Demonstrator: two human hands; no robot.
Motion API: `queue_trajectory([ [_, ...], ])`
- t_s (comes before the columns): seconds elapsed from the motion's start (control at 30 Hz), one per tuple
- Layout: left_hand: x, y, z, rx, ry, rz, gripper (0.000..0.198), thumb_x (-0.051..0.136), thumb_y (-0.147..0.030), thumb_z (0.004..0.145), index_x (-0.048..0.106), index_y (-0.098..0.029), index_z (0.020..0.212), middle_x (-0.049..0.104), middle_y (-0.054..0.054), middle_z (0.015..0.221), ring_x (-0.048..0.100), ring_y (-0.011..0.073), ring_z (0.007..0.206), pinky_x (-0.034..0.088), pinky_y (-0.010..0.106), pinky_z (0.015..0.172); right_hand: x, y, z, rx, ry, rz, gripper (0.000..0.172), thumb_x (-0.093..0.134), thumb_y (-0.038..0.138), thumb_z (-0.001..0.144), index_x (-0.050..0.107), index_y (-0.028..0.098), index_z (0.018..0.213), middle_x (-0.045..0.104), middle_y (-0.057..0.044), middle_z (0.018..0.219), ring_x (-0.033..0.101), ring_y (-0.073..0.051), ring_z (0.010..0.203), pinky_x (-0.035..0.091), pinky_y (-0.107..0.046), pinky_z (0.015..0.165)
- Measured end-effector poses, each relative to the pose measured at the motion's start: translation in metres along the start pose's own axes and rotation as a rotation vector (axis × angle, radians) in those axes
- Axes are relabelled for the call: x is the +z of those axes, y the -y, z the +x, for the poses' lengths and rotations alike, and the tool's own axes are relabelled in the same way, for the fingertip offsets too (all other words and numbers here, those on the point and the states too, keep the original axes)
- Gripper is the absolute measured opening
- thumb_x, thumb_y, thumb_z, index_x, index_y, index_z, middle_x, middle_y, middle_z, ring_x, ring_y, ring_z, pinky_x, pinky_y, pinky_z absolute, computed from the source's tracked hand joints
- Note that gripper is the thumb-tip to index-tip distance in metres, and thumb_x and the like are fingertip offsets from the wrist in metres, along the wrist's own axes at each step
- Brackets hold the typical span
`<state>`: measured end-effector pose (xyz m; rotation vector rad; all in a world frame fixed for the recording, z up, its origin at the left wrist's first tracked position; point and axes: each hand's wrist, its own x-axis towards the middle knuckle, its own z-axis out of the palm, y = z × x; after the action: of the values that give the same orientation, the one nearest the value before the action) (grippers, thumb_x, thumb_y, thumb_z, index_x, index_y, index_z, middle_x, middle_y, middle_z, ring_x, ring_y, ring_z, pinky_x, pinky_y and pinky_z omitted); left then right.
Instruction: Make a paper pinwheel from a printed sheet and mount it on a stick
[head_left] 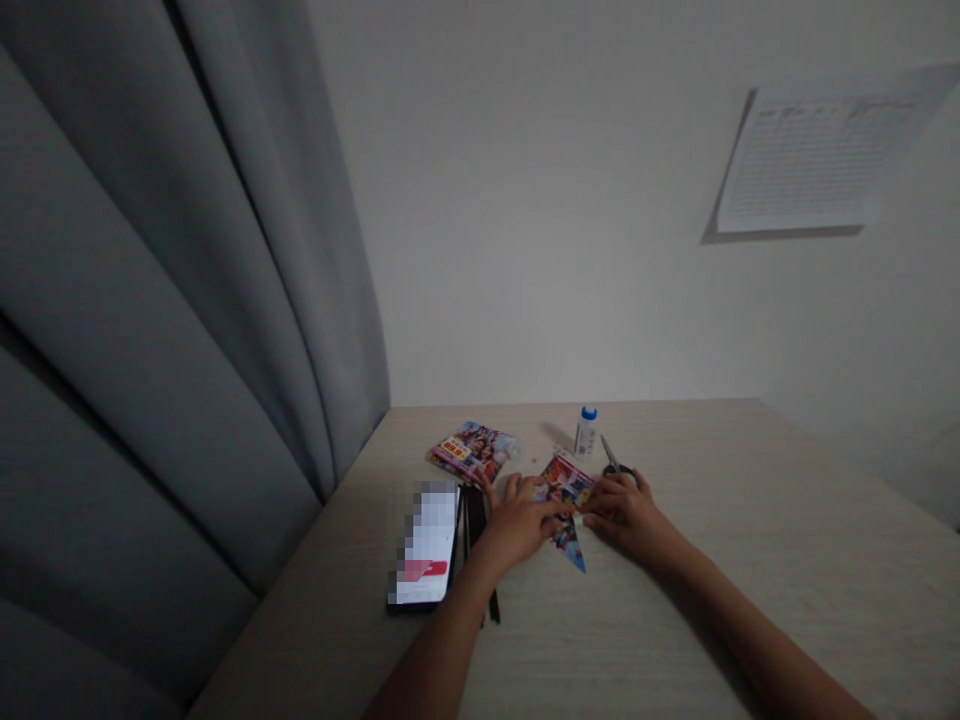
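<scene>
A colourful printed paper (pixel 571 550), folded with a pointed tip toward me, lies on the table between both hands. My left hand (pixel 521 520) reaches over its left side, index finger and thumb closed on the fold while the other fingers spread out. At the right edge, my right hand (pixel 630 512) pinches the same paper with bent fingers. Just behind the right hand are scissors (pixel 611 455), their handles partly hidden by it. A white glue bottle (pixel 586 435) with a blue cap stands upright beyond the paper.
A phone (pixel 427 545) with a lit screen lies left of my left forearm. Dark thin strips (pixel 475 525) lie beside it, partly under that arm. More printed papers (pixel 472 450) rest behind. A grey curtain (pixel 187 250) hangs at the left; a wall stands behind the table (pixel 675 640).
</scene>
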<state>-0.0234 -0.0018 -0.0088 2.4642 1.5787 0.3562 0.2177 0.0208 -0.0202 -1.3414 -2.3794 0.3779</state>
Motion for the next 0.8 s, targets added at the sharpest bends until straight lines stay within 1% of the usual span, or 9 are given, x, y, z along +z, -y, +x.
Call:
queue_trajectory([
  [0.13,-0.0031,-0.0001,-0.0002,0.001,0.008,-0.013,0.031,0.054,-0.050,0.095,0.060,-0.059,0.125,0.048,-0.001,0.146,0.032,0.0359,0.137,-0.005,0.082,0.106,0.0009,-0.0009,0.0004,0.001,0.001,-0.008,0.025,0.061,0.052,0.089,0.076,0.037,0.102,0.072,-0.004,0.111,0.051,-0.030,0.121,0.009,-0.063,0.113],
  [0.27,-0.0048,-0.0010,0.0003,-0.007,0.027,-0.002,0.032,0.054,-0.049,0.095,0.060,-0.058,0.125,0.047,-0.001,0.146,0.031,0.0366,0.137,-0.005,0.081,0.107,0.0004,0.0005,0.0001,0.008,0.001,-0.011,0.026,0.060,0.053,0.089,0.076,0.037,0.101,0.071,-0.003,0.112,0.050,-0.031,0.121,0.008,-0.063,0.113],
  [0.4,-0.0033,-0.0008,0.0008,-0.019,0.034,0.005,0.033,0.054,-0.050,0.094,0.060,-0.055,0.127,0.047,-0.001,0.146,0.031,0.0354,0.137,0.000,0.077,0.110,-0.0002,0.0014,0.0000,0.009,-0.001,-0.002,0.026,0.060,0.053,0.089,0.076,0.036,0.101,0.071,-0.003,0.112,0.051,-0.030,0.121,0.008,-0.063,0.113],
  [0.57,-0.0010,0.0009,0.0010,-0.016,-0.001,-0.003,0.039,0.057,-0.050,0.093,0.055,-0.054,0.132,0.048,-0.001,0.144,0.034,0.0329,0.134,0.006,0.075,0.111,0.0013,-0.0014,0.0009,0.010,0.003,0.009,0.025,0.061,0.052,0.088,0.076,0.036,0.100,0.071,-0.003,0.112,0.051,-0.031,0.121,0.010,-0.064,0.112],
  [0.7,-0.0010,0.0006,0.0009,-0.009,-0.017,-0.019,0.038,0.058,-0.048,0.093,0.055,-0.055,0.130,0.049,-0.001,0.143,0.035,0.0317,0.134,0.002,0.077,0.111,0.0013,-0.0015,0.0005,0.010,0.001,0.008,0.027,0.060,0.053,0.089,0.076,0.036,0.103,0.071,-0.004,0.115,0.050,-0.031,0.122,0.009,-0.064,0.112],
  [0.8,-0.0013,0.0003,0.0006,-0.007,0.006,-0.027,0.035,0.057,-0.049,0.094,0.057,-0.055,0.129,0.048,-0.001,0.144,0.034,0.0323,0.135,-0.001,0.078,0.110,-0.0002,0.0002,-0.0001,0.012,0.003,0.012,0.028,0.060,0.053,0.089,0.076,0.035,0.103,0.071,-0.005,0.114,0.050,-0.032,0.122,0.008,-0.065,0.112],
])
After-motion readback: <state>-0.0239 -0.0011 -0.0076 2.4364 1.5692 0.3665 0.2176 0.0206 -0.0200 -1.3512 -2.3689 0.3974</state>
